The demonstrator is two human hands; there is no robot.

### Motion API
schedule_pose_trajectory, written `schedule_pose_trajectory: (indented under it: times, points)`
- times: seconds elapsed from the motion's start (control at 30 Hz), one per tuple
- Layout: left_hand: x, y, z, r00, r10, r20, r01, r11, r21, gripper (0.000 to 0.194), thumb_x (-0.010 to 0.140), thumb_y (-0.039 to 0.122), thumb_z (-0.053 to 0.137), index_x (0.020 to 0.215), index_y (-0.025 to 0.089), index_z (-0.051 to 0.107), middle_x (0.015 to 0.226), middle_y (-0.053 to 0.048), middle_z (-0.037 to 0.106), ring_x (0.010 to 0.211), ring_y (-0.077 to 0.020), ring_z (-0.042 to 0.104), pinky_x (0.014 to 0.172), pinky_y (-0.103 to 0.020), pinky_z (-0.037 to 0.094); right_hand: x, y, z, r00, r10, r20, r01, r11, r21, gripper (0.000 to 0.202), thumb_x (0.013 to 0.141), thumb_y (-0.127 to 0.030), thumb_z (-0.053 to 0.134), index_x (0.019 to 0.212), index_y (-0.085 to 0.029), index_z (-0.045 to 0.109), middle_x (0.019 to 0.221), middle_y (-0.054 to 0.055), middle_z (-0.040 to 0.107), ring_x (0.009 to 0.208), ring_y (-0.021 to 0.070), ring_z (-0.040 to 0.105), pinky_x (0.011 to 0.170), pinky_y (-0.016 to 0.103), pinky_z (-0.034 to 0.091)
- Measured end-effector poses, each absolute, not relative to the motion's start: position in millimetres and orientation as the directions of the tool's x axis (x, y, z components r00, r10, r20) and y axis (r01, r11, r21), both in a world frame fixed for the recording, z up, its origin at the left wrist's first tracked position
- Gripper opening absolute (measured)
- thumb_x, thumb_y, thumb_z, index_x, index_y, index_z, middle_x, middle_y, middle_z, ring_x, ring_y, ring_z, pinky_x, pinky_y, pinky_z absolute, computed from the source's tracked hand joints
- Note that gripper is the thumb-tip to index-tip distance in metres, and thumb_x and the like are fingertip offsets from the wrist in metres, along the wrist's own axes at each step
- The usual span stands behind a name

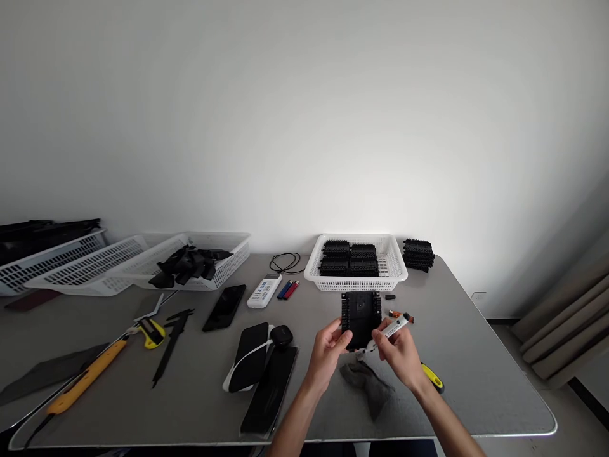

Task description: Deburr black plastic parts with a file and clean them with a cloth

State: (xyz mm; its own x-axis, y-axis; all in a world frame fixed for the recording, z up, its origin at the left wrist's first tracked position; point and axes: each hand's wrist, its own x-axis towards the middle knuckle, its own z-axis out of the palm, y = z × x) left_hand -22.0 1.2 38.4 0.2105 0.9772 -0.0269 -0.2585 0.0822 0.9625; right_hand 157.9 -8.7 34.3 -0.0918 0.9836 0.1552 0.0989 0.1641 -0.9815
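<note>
Black plastic makes up the ridged, flat-centred part (360, 317) held up over the front of the grey table (485, 387), its toothed sides upright. The left hand (328, 349) grips it at its 8 o'clock corner, thumb on the face; the right hand (397, 350) pinches a white tube (396, 326) that slants from 2 o'clock down to the part's lower edge, where I cannot tell whether its tip touches. Taking the part as the dial's centre, a crumpled grey cloth (370, 388) lies at 6 o'clock and a yellow handle (432, 377) at 4, partly behind the right arm. A small black block (390, 297) sits near 2 o'clock. At 12, a white basket (403, 273) holds stacks of black ridged parts (335, 265), with another black stack (419, 255) outside it around 1 o'clock. Blue and red lighters (292, 290) lie at 10, a black phone (224, 308) at 9.
</note>
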Motion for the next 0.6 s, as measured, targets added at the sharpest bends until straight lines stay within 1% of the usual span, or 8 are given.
schedule_pose_trajectory:
  times: [0.07,0.13,0.23,0.3,0.37,0.5,0.6]
  points:
    - [-22.1,0.7,38.5,0.195,0.98,-0.028,-0.271,0.082,0.959,0.064,0.077,0.048,0.073,0.131,0.016,0.06,0.107,-0.014,0.075,0.095,-0.0312,0.07,0.075,-0.037,0.057,159.6,-10.6,36.5,-0.057,0.985,0.161,0.021,0.162,-0.987,0.039,0.089,-0.055,0.056,0.072,-0.02,0.052,0.048,-0.005,0.048,0.041,0.0091,0.038,0.043,0.023,0.028]
    - [-21.6,0.3,39.7,0.186,0.982,-0.042,-0.266,0.092,0.96,0.066,0.075,0.05,0.075,0.129,0.016,0.061,0.103,-0.013,0.075,0.09,-0.0306,0.071,0.072,-0.037,0.057,161.0,-13.0,40.4,0.004,0.974,0.225,0.013,0.225,-0.974,0.035,0.089,-0.053,0.058,0.08,-0.02,0.058,0.056,-0.002,0.055,0.044,0.0099,0.042,0.043,0.023,0.031]
    - [-19.7,-0.3,42.3,0.18,0.981,-0.067,-0.268,0.114,0.957,0.069,0.071,0.052,0.077,0.128,0.014,0.062,0.101,-0.014,0.075,0.086,-0.0304,0.071,0.07,-0.037,0.058,161.9,-16.4,47.4,0.022,0.929,0.37,0.157,0.362,-0.919,0.027,0.088,-0.046,0.06,0.091,-0.02,0.066,0.069,0.003,0.065,0.055,0.0136,0.053,0.048,0.024,0.04]
    - [-18.4,-1.0,44.0,0.173,0.982,-0.076,-0.279,0.123,0.952,0.07,0.07,0.052,0.077,0.128,0.015,0.063,0.101,-0.014,0.075,0.087,-0.0301,0.071,0.071,-0.037,0.058,161.6,-17.7,50.5,-0.012,0.904,0.428,0.274,0.415,-0.868,0.022,0.088,-0.041,0.06,0.089,-0.021,0.069,0.07,0.004,0.067,0.054,0.0145,0.054,0.046,0.025,0.04]
    - [-17.5,-1.8,45.2,0.176,0.981,-0.081,-0.289,0.13,0.949,0.07,0.07,0.051,0.078,0.128,0.016,0.063,0.102,-0.014,0.075,0.088,-0.03,0.071,0.071,-0.037,0.059,161.0,-18.1,51.3,-0.03,0.889,0.457,0.344,0.438,-0.83,0.018,0.088,-0.037,0.059,0.088,-0.021,0.07,0.07,0.004,0.067,0.051,0.0143,0.054,0.045,0.025,0.039]
    - [-17.2,-3.7,45.4,0.192,0.978,-0.086,-0.308,0.143,0.941,0.068,0.07,0.049,0.078,0.128,0.016,0.063,0.104,-0.014,0.075,0.09,-0.0303,0.07,0.07,-0.037,0.059,160.2,-16.9,48.5,-0.049,0.878,0.475,0.394,0.454,-0.799,0.015,0.088,-0.031,0.059,0.092,-0.022,0.071,0.074,0.005,0.07,0.052,0.0148,0.057,0.049,0.027,0.043]
    - [-17.1,-4.8,45.1,0.198,0.977,-0.081,-0.315,0.142,0.938,0.065,0.072,0.047,0.078,0.127,0.015,0.063,0.106,-0.014,0.074,0.09,-0.0294,0.07,0.069,-0.036,0.059,160.5,-16.1,46.7,-0.064,0.871,0.488,0.387,0.472,-0.792,0.015,0.086,-0.029,0.061,0.094,-0.023,0.072,0.078,0.005,0.07,0.056,0.0163,0.06,0.053,0.028,0.047]
